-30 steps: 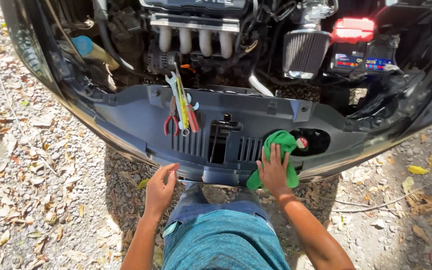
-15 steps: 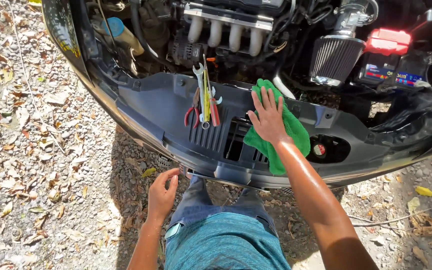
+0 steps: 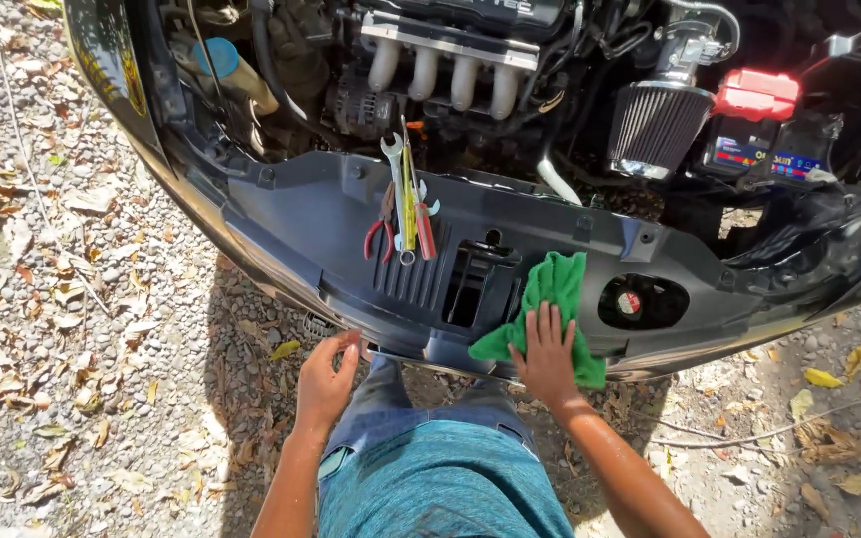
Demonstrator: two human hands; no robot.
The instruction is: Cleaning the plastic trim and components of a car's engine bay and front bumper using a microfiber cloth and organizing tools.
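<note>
Green microfibre cloth (image 3: 548, 304) lies bunched on the front edge of the dark plastic radiator cover panel (image 3: 311, 214) of an open engine bay, pinned under the right hand (image 3: 548, 357), whose fingers are spread flat on it rather than closed around it. The left hand (image 3: 328, 377) is loosely open, fingertips braced against the lower lip of the panel, holding nothing. Wiping like this goes best, I'd judge, with the palm kept flat and the strokes kept clear of the loose tools: red-handled pliers (image 3: 381, 231), a steel spanner (image 3: 398, 189) and a yellow-handled tool (image 3: 410, 199) lie together on the panel to the cloth's left, well apart from it. A round opening with a red cap (image 3: 631, 302) sits just right of the cloth. Underfoot is sunlit gravel (image 3: 62, 299) scattered with dry leaves.
</note>
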